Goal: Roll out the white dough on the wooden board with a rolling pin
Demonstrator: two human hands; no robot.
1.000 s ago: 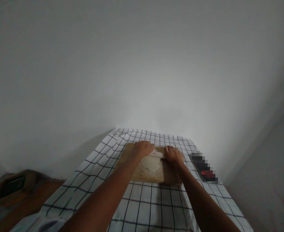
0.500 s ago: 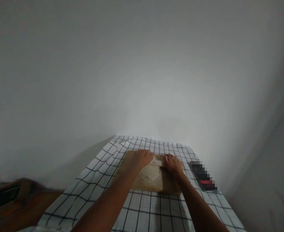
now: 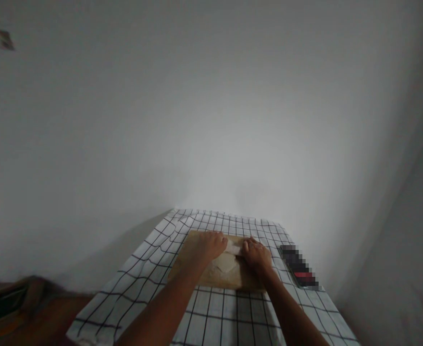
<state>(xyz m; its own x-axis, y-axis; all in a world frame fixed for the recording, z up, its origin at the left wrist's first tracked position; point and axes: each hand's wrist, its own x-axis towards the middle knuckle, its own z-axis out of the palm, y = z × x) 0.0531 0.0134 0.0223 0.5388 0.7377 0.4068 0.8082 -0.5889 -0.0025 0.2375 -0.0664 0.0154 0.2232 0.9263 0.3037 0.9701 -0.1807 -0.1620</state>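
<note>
hands: left hand (image 3: 211, 244) and right hand (image 3: 256, 254), palms down, fingers curled over pale rolling pin (image 3: 233, 248) | change: both a little nearer than a second ago | dough (image 3: 225, 263): flat on wooden board (image 3: 200, 276), mid checked tabletop (image 3: 211, 312), just near side of pin | work: rolling seems ongoing

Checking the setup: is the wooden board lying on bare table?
No, the board lies on a checked cloth under both hands.
</note>
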